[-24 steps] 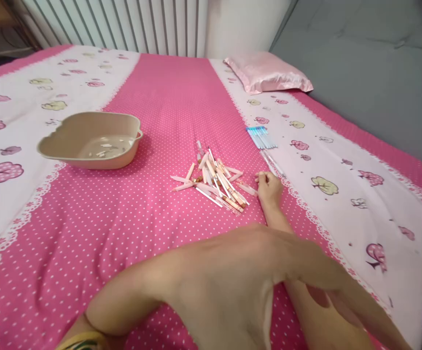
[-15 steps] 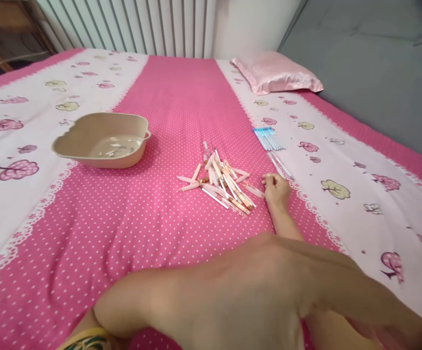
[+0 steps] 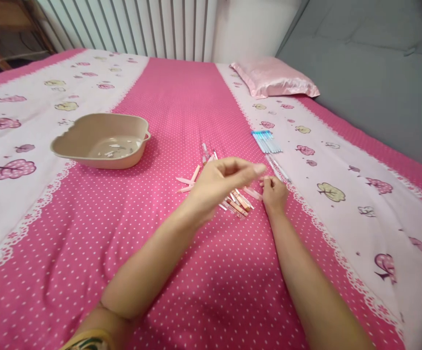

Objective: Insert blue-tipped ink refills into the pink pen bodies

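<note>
My left hand hovers over a loose pile of slim pink, beige and white pens and hides much of it. Its thumb stretches to the right with a gap below the bent fingers, and nothing shows in it. Just right of the pile, my right hand rests on the bed with fingers curled closed; what they hold, if anything, is hidden. Beyond that hand lie a couple of clear, slim pens. Further back is a neat row of blue pens.
A beige plastic basin with small white and grey bits inside stands on the left of the pink dotted bedsheet. A pink pillow lies at the back right, by a grey padded headboard. A white radiator stands behind.
My left hand and forearm, close to the camera before, have swung forward and left to above the pile. My right hand stays in nearly the same place, still closed.
</note>
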{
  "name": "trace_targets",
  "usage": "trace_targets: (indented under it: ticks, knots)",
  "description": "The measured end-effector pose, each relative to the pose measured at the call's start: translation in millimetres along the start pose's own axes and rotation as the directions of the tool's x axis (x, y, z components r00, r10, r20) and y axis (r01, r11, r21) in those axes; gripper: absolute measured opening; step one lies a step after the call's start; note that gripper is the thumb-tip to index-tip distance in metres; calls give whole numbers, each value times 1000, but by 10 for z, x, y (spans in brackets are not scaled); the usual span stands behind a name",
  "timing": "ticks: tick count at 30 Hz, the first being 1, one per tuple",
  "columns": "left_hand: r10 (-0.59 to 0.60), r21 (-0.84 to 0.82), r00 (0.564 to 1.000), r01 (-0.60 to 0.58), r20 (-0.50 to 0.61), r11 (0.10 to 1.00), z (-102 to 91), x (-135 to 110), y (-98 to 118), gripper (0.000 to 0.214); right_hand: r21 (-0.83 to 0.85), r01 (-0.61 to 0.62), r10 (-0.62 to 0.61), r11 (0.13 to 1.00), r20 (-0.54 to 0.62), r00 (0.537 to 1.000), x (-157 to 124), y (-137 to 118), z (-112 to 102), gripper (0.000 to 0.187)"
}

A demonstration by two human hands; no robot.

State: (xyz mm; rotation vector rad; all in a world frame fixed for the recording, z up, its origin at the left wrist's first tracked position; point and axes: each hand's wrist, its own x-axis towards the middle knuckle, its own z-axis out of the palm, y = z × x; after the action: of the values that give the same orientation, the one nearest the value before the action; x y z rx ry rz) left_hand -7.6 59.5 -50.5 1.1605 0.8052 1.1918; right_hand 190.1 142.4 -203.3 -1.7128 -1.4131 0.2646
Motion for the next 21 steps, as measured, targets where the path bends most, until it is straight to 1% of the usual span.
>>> trace_targets:
  ticks: [2,4,5,7,9,10,12,16,21]
  knots:
    - [-72,-68,991,64,-114,996,-177,200,-190,26,1,-19,19,1000,-24,1000,1,-6,3,36]
    - [-161,-163,973,134,-168,978,-354,343,-349,30,5,-29,29,1000,-29,999,-1,-11,0,35]
    - [-192,-203,962,153,-193,967,-433,393,-414,31,8,-30,30,1000,-29,999,-2,-11,-3,34]
    - [-265,-255,929,199,-260,946,-557,460,-517,32,12,-30,30,999,-29,999,-5,-11,-10,34]
    - [-292,-290,903,202,-315,936,-626,496,-590,32,16,-30,30,999,-29,999,-5,-8,-15,34]
    - [-294,-292,897,200,-330,935,-639,505,-616,31,17,-29,30,999,-29,999,-5,-7,-17,34]
    - [-267,-260,898,181,-349,948,-631,510,-651,30,18,-27,27,999,-28,999,-3,-6,-17,34]
    - [-175,-111,911,143,-372,983,-550,483,-670,29,19,-22,22,1000,-29,999,-1,-1,-14,33]
    - [-126,56,911,161,-393,985,-481,434,-665,28,16,-15,15,1000,-34,999,2,5,-10,34]
